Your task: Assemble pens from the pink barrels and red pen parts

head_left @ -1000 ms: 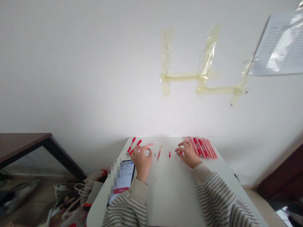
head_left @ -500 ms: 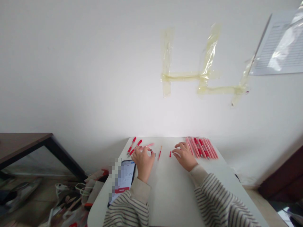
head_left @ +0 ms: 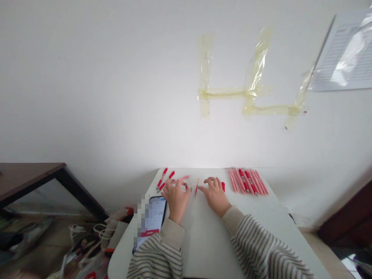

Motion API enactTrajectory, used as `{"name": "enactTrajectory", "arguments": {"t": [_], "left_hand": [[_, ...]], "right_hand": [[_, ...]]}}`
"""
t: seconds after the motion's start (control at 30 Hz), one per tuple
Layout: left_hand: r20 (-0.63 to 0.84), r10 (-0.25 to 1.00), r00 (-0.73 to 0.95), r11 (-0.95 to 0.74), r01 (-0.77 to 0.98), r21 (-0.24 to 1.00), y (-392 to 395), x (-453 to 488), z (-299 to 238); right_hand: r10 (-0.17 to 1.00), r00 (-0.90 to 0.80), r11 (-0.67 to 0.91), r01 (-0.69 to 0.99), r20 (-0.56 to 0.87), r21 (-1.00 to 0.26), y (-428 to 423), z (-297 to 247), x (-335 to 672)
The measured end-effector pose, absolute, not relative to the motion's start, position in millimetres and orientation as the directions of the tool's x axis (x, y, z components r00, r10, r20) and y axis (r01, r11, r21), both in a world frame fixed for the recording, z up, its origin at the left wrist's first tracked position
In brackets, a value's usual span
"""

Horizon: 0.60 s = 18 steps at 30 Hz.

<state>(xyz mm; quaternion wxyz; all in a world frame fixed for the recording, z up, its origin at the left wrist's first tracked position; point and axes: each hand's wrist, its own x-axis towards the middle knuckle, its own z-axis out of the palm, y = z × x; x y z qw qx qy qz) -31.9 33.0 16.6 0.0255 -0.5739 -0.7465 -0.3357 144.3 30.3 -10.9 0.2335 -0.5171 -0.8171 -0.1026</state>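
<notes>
My left hand (head_left: 176,199) is pinched at the left of the white table, with a small red-and-silver pen part (head_left: 186,186) at its thumb and forefinger. Fingers apart and holding nothing, my right hand (head_left: 217,196) hovers over the middle. Its thumb tip is close beside a thin red-and-orange pen refill (head_left: 197,186) lying on the tabletop. A red pen piece (head_left: 223,186) shows just right of that hand. Behind my left fingers lie red pens (head_left: 165,182) and a pale pink pen tube (head_left: 183,178), partly covered.
Several pink and red pens (head_left: 250,182) lie in a row at the table's back right. A phone (head_left: 155,219) rests by my left wrist. The wall (head_left: 116,97) stands directly behind the table (head_left: 209,248). Bags and cables (head_left: 99,240) crowd the floor at left.
My right hand has moved left, from beside the small red piece to beside the refill, and now hides that small piece. My left hand has stayed in its pinch.
</notes>
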Motion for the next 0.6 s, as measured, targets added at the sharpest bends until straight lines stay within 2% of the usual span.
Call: {"name": "enactTrajectory", "arguments": {"t": [0.3, 0.6], "left_hand": [[0.377, 0.861, -0.343, 0.121, 0.856, 0.503, 30, -28, 21], [0.487, 0.813, -0.320, 0.031, 0.858, 0.513, 32, -29, 17]], "right_hand": [[0.778, -0.389, 0.450, 0.893, 0.493, -0.006, 40, -14, 139], [0.733, -0.419, 0.499, 0.866, 0.536, -0.005, 44, -13, 139]]}}
